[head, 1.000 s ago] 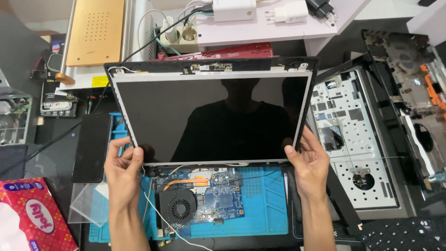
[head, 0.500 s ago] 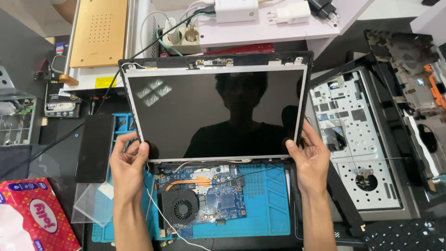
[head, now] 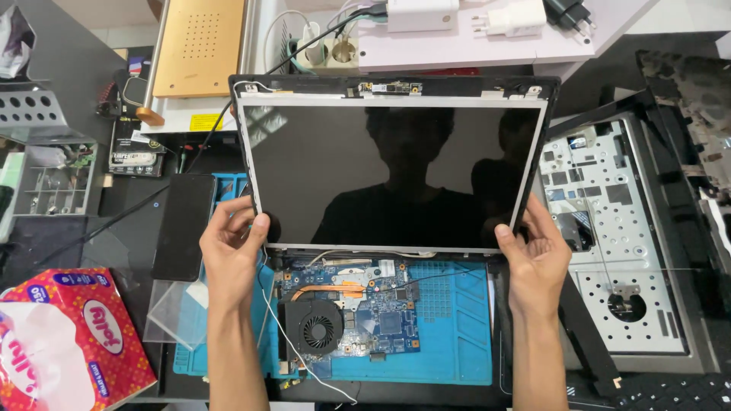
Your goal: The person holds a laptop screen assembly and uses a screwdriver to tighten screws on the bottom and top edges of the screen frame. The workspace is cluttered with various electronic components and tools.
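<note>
The left hand grips the bottom left corner of a laptop screen panel. Its fingers are curled tight around the edge. The right hand grips the bottom right corner the same way, fingers closed on the edge. The dark screen sits in its black back cover and is held up over a blue mat on the worktop. On the mat, just below the screen, lies a blue circuit board with a round black fan. A phone lies left of the hands. A red tissue box sits at the bottom left. A grey laptop shell lies to the right.
</note>
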